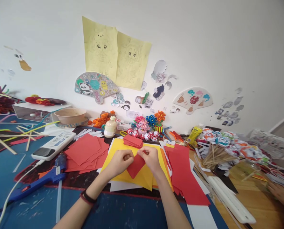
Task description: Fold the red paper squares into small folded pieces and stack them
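Observation:
My left hand (120, 162) and my right hand (151, 158) meet over a yellow sheet (144, 178), both pinching one folded piece of red paper (135, 166) that points down toward me. The fingertips close on its upper edge. A small stack of folded red pieces (133, 141) lies just beyond the hands. A dark band circles my left wrist.
Red paper squares (86, 152) lie to the left and long red sheets (182, 171) to the right. A blue glue gun (40, 179), a white power strip (53, 145), a glue bottle (110, 127), a bowl (70, 116) and wooden sticks (214, 156) surround them. Another person's hand (281, 194) rests at the right edge.

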The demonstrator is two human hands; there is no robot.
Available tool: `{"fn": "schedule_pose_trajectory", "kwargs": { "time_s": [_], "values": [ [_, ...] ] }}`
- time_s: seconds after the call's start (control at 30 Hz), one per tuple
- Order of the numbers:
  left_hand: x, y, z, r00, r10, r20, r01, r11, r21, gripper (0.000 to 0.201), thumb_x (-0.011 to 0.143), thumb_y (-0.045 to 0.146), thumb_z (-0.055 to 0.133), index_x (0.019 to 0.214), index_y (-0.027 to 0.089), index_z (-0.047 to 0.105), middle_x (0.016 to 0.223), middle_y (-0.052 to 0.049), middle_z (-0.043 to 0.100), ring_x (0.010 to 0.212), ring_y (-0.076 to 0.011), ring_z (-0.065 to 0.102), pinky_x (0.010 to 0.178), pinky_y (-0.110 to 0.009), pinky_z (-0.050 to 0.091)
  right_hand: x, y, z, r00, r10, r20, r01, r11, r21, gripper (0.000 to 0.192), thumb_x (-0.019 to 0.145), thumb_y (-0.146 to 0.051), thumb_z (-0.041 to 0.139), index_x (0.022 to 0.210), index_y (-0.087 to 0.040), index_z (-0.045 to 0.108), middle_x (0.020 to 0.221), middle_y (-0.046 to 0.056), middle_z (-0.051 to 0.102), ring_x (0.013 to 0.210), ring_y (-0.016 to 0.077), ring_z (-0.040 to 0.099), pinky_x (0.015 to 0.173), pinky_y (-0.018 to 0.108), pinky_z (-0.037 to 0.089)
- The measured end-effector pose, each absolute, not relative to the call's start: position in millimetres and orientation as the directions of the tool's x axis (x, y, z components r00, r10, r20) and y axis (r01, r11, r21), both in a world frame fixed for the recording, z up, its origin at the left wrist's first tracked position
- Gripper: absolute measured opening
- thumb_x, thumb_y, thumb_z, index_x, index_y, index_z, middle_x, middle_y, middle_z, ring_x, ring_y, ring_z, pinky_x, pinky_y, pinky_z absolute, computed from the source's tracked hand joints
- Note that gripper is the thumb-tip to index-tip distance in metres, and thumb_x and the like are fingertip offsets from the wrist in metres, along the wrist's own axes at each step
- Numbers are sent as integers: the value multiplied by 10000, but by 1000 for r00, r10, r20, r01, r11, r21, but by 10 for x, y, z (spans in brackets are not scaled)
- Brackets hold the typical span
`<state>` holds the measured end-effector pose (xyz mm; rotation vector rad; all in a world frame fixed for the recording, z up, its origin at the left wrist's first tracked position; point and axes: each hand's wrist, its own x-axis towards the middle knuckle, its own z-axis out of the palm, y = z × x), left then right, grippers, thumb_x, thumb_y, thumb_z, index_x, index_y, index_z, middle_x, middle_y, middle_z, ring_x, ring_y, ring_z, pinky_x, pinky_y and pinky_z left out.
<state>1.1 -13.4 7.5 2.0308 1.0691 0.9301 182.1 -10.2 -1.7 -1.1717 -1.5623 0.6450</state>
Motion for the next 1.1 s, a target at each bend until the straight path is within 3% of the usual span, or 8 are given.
{"fn": "schedule_pose_trajectory", "kwargs": {
  "time_s": [0.13,0.2,0.33,0.5,0.67,0.87,1.0,1.1],
  "values": [
    [-105,-72,116,344,892,294,474,-435,765,117,689,199,462,584,173,508,500,55,401,500,-94,355,498,-221,244,2153,-13,-33,295,877,380,251,313,-916,259,721,-402,669,630,-161,649,579,12,610,557,166,527,540,266,375],
    [-120,-55,119,292,903,315,476,-423,771,153,744,240,461,638,174,550,536,35,489,528,-110,424,519,-223,285,2219,14,-46,326,877,352,212,295,-932,283,709,-431,680,642,-157,659,585,21,624,563,174,541,541,270,387],
    [-40,-54,48,284,892,351,426,-445,788,269,848,388,448,791,177,606,711,-13,626,650,-145,528,588,-236,350,2061,14,-69,217,903,370,194,332,-923,271,732,-421,675,730,-152,705,734,66,697,690,208,615,643,297,461],
    [-26,-49,-1,136,905,404,492,-416,765,357,852,443,461,618,176,497,545,36,453,544,-116,415,531,-232,279,1879,-39,-82,23,954,297,133,292,-947,314,699,-454,712,797,-155,726,795,79,719,739,215,646,688,315,496],
    [-90,-56,62,149,879,453,529,-458,714,307,861,392,448,644,181,499,568,39,449,558,-115,402,544,-232,267,1814,-117,-45,-241,941,238,164,282,-945,293,753,-429,670,811,-146,714,793,64,706,728,189,632,664,284,475],
    [-21,-96,61,193,876,441,513,-474,716,312,849,359,463,598,175,486,536,45,428,535,-104,370,521,-229,247,1722,-129,-16,-256,917,307,183,358,-916,167,790,-281,602,727,-152,686,704,22,659,654,148,577,608,243,427],
    [-97,-81,103,132,875,465,493,-465,735,294,852,374,471,680,172,596,610,18,570,588,-121,480,565,-225,323,1762,-105,-62,-254,919,303,183,353,-917,149,773,-228,578,692,-150,676,634,9,619,569,124,539,535,228,404],
    [-266,-6,126,-21,880,475,450,-416,790,292,831,418,509,744,176,648,710,-2,653,683,-150,559,630,-225,388,1842,-80,-103,-269,939,214,148,260,-954,157,758,-222,566,662,-141,661,548,-3,577,476,112,517,478,226,407]
  ]
}}
